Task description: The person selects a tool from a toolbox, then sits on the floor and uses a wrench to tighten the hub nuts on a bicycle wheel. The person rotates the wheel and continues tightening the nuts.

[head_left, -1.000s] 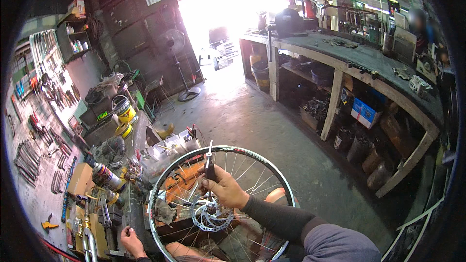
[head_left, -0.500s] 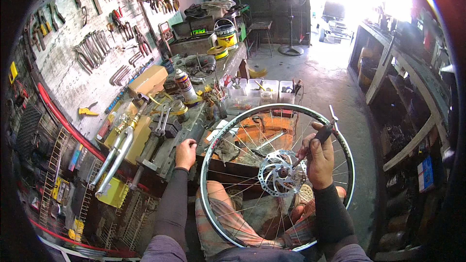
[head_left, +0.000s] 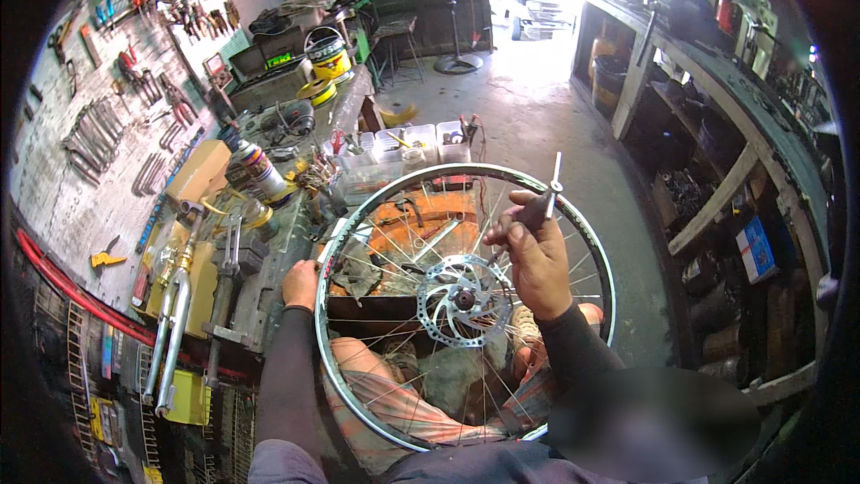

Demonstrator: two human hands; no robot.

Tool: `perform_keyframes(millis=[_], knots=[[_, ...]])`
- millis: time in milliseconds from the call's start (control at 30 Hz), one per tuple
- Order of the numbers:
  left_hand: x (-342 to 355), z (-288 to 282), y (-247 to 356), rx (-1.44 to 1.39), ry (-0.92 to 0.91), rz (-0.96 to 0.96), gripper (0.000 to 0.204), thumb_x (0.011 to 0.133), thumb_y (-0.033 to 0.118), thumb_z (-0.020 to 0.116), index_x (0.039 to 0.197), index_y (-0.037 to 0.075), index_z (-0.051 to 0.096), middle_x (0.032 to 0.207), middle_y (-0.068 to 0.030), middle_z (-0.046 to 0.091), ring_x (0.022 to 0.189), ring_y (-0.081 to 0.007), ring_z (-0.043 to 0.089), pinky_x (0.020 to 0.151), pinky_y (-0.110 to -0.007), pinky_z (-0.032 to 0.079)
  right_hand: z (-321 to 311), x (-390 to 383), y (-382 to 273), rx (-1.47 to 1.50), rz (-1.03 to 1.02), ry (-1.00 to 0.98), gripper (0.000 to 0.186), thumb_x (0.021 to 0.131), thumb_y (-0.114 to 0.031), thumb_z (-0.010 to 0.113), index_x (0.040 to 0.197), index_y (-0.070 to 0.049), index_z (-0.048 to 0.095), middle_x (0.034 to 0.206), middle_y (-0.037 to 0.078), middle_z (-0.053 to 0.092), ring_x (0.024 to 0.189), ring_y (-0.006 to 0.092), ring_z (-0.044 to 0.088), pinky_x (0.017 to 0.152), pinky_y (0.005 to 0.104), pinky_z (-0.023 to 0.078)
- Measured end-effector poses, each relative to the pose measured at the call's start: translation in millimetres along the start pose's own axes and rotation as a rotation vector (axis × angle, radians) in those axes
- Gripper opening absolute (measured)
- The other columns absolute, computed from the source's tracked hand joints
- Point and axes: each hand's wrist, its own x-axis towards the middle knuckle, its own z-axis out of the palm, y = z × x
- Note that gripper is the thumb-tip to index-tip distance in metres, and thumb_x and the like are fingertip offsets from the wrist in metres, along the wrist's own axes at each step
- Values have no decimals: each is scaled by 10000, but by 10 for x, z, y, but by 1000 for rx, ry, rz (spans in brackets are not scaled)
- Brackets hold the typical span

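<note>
A bicycle wheel with a black and silver rim and thin spokes leans across my lap. Its silver disc brake rotor, with a dark hub axle end at the centre, faces me. My left hand is closed at the rim's left side, its fingertips partly hidden there. On the right, my right hand is raised in front of the wheel. It is closed around a dark-handled tool with a silver arm pointing up past the rim; the tool's exact kind is unclear.
An orange-topped stand lies behind the wheel, with clear bins beyond. At left a cluttered workbench carries a spray can, a vise and a silver fork. Shelving holding a blue box lines the right.
The view has swung right, so the surroundings sit further left. My left hand has come from beside the wheel onto its rim. The tool in my right hand has tilted, its silver arm now more upright.
</note>
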Motion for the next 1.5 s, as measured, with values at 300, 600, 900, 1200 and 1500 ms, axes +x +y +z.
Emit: perform_keyframes(millis=[300,600,900,1200,1500], knots=[[-206,-1036,669,-499,343,-67,225,955,106,762,1148,-10,752,1084,-176,772,922,-296,766,813,-398,597,60,-107,82,-63,148,-181,281,1086,-128,639,1329,-35,533,1069,54,618,961,163,661,885,356,585],[-770,-1602,1861,-764,201,294,195,947,114,789,1125,40,757,1101,-131,771,950,-256,753,816,-356,591,102,-145,40,-135,189,-235,276,1081,-152,665,1298,-40,538,1051,33,614,930,140,656,850,318,559],[-1079,-1419,2735,-839,19,582,317,840,139,868,1128,42,778,1298,-170,702,1241,-382,637,1088,-479,498,109,-209,-9,-323,249,-286,207,1068,-81,629,1252,-36,546,1024,21,573,926,87,558,830,285,517],[-1051,-1122,2928,-781,75,636,368,762,111,820,1108,26,725,1207,-187,692,1170,-439,625,1081,-548,466,75,-299,-2,-470,195,-291,355,1026,-99,663,1349,-7,548,1106,131,650,1016,203,632,925,380,540],[-1070,-1018,2905,-600,40,633,439,792,250,803,1169,45,710,1313,-160,651,1275,-385,604,1205,-639,367,250,-529,77,-790,-7,11,350,1010,-159,730,1247,-15,516,916,231,645,852,446,679,776,487,535]])
